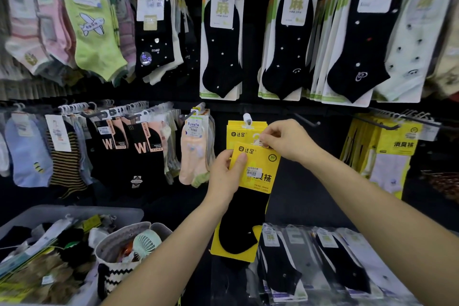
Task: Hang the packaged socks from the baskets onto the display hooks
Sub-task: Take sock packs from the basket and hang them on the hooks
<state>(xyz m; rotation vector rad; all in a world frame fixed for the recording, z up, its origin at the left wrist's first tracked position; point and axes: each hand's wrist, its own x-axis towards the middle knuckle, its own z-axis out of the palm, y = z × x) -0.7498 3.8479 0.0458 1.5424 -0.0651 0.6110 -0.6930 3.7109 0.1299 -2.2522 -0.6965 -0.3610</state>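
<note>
A yellow-carded pack of black socks point(258, 171) is held up in front of the display wall. My left hand point(224, 176) grips its left edge, thumb over the card front. My right hand point(285, 140) pinches the small white hanger at the pack's top. Just behind it, a stack of matching yellow packs point(236, 131) hangs from a display hook point(247, 118). A clear plastic bin point(74, 211) with several loose sock packs sits at the lower left, and a woven basket point(116, 243) stands beside it.
Rows of hooks carry hanging socks all over the wall. An empty hook point(306, 119) sticks out right of the yellow stack. More yellow packs point(395, 144) hang further right. Flat bagged black socks point(323, 263) lie at the lower right. A small mint fan point(146, 243) lies in the basket.
</note>
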